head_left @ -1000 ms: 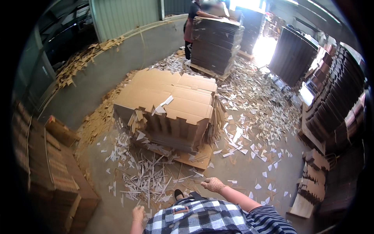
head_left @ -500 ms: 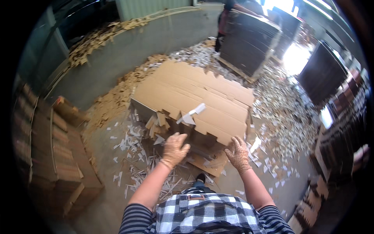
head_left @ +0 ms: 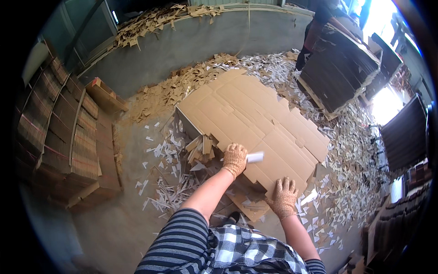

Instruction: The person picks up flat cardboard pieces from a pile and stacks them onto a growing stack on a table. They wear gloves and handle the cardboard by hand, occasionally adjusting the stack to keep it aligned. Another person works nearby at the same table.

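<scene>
A stack of die-cut brown cardboard sheets (head_left: 255, 123) with notched edges lies in front of me. My left hand (head_left: 235, 160), in a tan knit glove, rests on its near edge with fingers forward over the top sheet. Right beside those fingers is a small white scrap (head_left: 255, 157), slightly blurred. My right hand (head_left: 284, 198), gloved alike, lies at the near right corner with its fingers spread. Below the left side of the stack, brown cardboard offcuts (head_left: 200, 148) stick out in a bunch.
White and brown scraps (head_left: 346, 178) litter the floor around. Bundled cardboard stacks (head_left: 59, 137) stand at left. A person (head_left: 315, 32) is beside a tall dark stack (head_left: 337, 68) at the far right. A low grey wall (head_left: 219, 39) runs behind, topped with offcuts.
Both hands have come down onto the stack's near edge. The white scraps on top have shifted, and one now lies by my left hand. The view has turned, so the scene sits differently.
</scene>
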